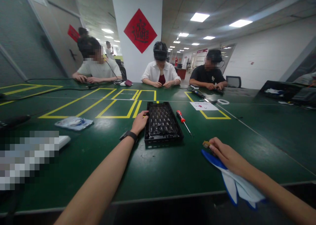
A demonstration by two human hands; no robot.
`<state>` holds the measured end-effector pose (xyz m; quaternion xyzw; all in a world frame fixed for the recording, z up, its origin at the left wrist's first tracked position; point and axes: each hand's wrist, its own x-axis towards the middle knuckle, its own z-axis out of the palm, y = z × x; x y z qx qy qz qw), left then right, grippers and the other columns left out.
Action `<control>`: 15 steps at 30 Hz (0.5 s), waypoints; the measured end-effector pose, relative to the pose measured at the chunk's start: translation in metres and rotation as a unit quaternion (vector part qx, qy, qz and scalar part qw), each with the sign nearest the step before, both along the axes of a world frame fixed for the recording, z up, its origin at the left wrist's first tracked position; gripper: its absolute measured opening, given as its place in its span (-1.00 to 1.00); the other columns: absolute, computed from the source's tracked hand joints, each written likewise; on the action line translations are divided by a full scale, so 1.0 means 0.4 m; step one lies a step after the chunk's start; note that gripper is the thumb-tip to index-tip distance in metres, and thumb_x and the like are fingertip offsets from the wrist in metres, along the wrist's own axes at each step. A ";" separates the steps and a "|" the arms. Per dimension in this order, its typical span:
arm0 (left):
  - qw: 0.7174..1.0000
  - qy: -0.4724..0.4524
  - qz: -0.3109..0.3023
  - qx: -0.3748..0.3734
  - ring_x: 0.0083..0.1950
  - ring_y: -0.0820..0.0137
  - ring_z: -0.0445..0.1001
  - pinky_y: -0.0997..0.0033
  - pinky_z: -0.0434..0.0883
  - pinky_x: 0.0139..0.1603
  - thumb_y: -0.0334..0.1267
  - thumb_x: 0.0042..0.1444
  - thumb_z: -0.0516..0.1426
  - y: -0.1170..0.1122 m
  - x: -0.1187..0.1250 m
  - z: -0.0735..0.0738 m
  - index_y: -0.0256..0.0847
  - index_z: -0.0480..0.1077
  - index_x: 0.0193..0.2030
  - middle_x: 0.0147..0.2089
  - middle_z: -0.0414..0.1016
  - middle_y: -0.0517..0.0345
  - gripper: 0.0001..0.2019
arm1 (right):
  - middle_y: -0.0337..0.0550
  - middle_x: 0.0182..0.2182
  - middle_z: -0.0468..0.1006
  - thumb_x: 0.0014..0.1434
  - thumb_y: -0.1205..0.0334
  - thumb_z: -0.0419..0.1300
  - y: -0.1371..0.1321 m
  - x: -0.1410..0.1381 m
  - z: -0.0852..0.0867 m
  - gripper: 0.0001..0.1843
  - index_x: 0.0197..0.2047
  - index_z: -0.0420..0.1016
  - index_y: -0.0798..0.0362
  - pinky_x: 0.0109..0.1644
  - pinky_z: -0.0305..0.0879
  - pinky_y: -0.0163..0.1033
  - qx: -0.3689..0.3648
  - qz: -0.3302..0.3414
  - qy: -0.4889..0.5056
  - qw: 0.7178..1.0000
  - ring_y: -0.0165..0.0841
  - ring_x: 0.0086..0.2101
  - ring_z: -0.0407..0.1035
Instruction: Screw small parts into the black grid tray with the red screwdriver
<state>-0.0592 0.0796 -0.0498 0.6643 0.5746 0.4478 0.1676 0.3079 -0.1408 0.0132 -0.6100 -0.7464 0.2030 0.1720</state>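
A black plastic case (164,121), shaped like a shallow tray with rows of shiny dark pockets, lies flat on the green table. My left hand (140,123) grips its left side wall, with the fingertips curled at the edge. Between the thumb and fingers of my right hand (223,152) is a small yellow-brown piece (206,144) with a pale, metallic-looking part; its kind is unclear. Under that hand, white and blue gloves (237,185) hang over the table's front edge. A red-handled screwdriver (182,119) lies just right of the case.
Yellow tape outlines mark the green table (172,179). A clear packet (74,123) and a blurred white object (64,141) lie left. Farther right are a paper sheet (203,106), a white ring (223,101) and a black bin (278,93). Three people sit opposite.
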 end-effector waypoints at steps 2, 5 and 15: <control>1.000 0.000 -0.001 0.002 -0.07 0.31 0.41 0.29 0.33 0.00 -0.30 0.04 0.00 0.002 -0.001 -0.002 -0.17 0.36 0.03 -0.08 0.46 0.05 -0.62 | -0.18 -0.40 0.44 0.25 -0.05 -0.19 0.001 0.005 -0.012 -0.63 -0.12 0.23 0.01 -0.27 0.23 -0.21 0.020 -0.017 0.002 1.000 -0.36 -0.40 0.35; 1.000 -0.001 0.003 0.003 -0.09 0.31 0.41 0.29 0.34 -0.01 -0.29 0.04 0.00 0.004 -0.002 -0.004 -0.15 0.36 0.03 -0.09 0.46 0.07 -0.62 | -0.15 -0.34 0.46 0.25 -0.03 -0.15 0.019 0.004 -0.011 -0.64 -0.11 0.27 0.02 -0.22 0.25 -0.20 0.081 -0.041 0.046 0.995 -0.35 -0.34 0.36; 0.999 -0.020 0.014 -0.029 -0.10 0.32 0.43 0.29 0.35 -0.04 -0.20 0.05 0.03 0.001 0.006 0.007 -0.08 0.30 0.10 -0.09 0.46 0.08 -0.58 | -0.13 -0.44 0.54 0.01 0.06 0.21 0.265 -0.260 0.057 -0.64 -0.22 0.52 0.17 -0.39 0.26 -0.33 0.043 0.153 0.210 0.965 -0.44 -0.48 0.35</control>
